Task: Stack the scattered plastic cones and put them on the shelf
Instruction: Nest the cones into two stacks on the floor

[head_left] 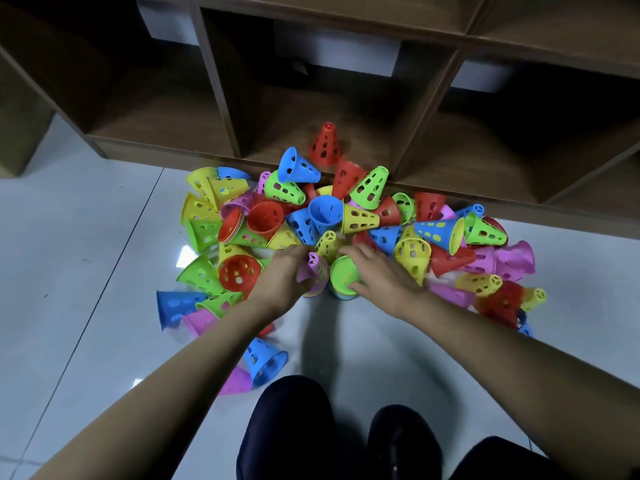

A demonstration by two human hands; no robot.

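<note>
A big heap of perforated plastic cones (349,216) in red, blue, green, yellow and pink lies on the floor against the brown wooden shelf (311,157). One red cone (325,144) stands upright in the middle shelf compartment. My left hand (285,275) grips a pink cone (314,270) that tops a short stack at the heap's near edge. My right hand (377,271) rests with spread fingers over a green-topped stack (343,277), thumb against its rim, fingers reaching toward a yellow cone (327,242).
The shelf has several low open compartments, mostly bare. Loose blue (265,362) and pink cones lie on the pale tiled floor (86,278) under my left forearm. My dark-clad knees (291,424) are at the bottom of the view.
</note>
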